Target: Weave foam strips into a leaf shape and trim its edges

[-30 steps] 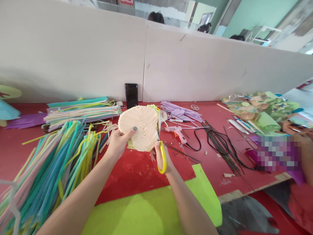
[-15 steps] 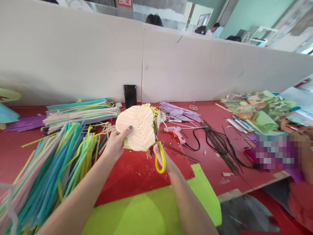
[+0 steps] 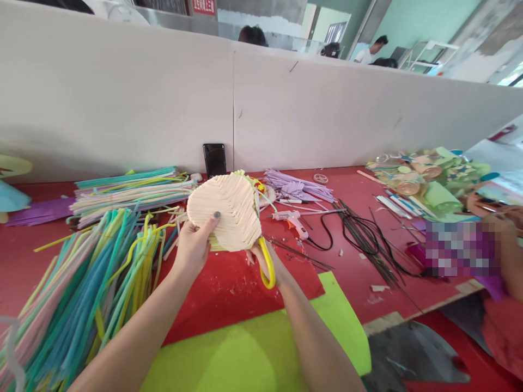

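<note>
A cream leaf-shaped piece [image 3: 226,209], built of slanted pipe-cleaner rows with a central vein, is held up above the table. My left hand [image 3: 196,237] pinches its left lower edge, thumb on the front and fingers behind. Yellow-handled scissors [image 3: 268,267] are in my right hand [image 3: 259,258], at the lower right of the piece. The blades are hidden behind it, as are most of my right fingers. Pale green edging shows along the piece's top and bottom.
Pipe-cleaner bundles [image 3: 81,294] in many colours lie at left. A phone [image 3: 214,160] leans on the white partition [image 3: 327,114]. Right of my hands are a glue gun [image 3: 292,222], its black cord, purple strips [image 3: 300,186] and dark thin rods [image 3: 363,245]. Another person's hand [image 3: 506,239] is at far right.
The scissors' blades, seen at the piece's right edge before, have gone behind it. The piece has shifted slightly left, and my right hand has moved further under it.
</note>
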`<move>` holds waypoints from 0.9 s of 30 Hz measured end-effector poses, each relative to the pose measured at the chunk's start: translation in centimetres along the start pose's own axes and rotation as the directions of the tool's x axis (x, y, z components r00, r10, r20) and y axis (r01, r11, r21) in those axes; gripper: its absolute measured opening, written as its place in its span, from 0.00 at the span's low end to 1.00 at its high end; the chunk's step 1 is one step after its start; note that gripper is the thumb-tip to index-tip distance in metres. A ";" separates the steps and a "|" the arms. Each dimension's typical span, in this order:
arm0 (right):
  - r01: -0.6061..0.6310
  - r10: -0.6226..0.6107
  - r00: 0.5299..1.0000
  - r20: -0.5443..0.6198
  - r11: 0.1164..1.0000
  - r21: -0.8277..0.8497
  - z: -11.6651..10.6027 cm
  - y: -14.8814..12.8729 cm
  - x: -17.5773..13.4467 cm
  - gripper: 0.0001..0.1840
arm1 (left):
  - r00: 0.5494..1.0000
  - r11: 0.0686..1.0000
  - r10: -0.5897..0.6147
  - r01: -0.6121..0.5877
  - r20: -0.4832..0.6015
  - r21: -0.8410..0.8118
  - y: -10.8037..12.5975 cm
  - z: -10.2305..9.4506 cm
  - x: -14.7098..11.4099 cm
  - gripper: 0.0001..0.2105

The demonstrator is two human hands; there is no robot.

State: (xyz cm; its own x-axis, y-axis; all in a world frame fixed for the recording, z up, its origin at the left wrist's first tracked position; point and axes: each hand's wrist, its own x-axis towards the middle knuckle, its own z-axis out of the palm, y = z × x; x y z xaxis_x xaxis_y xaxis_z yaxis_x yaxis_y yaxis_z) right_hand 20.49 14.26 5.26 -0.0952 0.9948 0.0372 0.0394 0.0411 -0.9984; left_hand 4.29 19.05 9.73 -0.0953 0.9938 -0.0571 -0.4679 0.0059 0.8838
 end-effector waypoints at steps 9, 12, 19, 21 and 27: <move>-0.031 0.030 0.997 -0.078 0.999 -0.011 -0.2 -1.8 0.1 0.17 | 0.999 1.000 -0.014 0.013 -0.040 -0.020 -1.0 0.5 -0.7 0.21; -0.041 0.041 0.996 -0.074 0.999 0.000 -0.2 -1.6 0.1 0.17 | 0.997 0.996 -0.065 0.063 -0.033 -0.056 -0.4 0.8 -0.7 0.20; -0.038 0.039 0.997 -0.073 0.999 0.015 0.0 -2.7 -0.2 0.21 | 0.999 1.000 -0.016 0.015 -0.049 -0.027 -0.1 1.1 -1.4 0.22; -0.034 0.036 0.996 -0.081 0.999 0.026 0.0 -3.0 -0.2 0.21 | 0.998 1.000 0.006 -0.007 -0.059 -0.022 -0.3 1.1 -1.5 0.23; -0.045 0.048 0.996 -0.077 0.998 0.038 0.0 -2.7 -0.1 0.20 | 0.999 1.000 -0.008 0.008 -0.044 0.004 -0.6 0.9 -1.5 0.21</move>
State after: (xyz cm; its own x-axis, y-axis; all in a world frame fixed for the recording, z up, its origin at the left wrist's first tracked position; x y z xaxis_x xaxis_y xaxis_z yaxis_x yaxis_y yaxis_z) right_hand 20.38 14.05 7.92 -0.0161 0.9998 -0.0072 0.0058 -0.0071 -1.0000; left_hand 5.54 17.69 9.73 -0.1303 0.9879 -0.0843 -0.4655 0.0142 0.8849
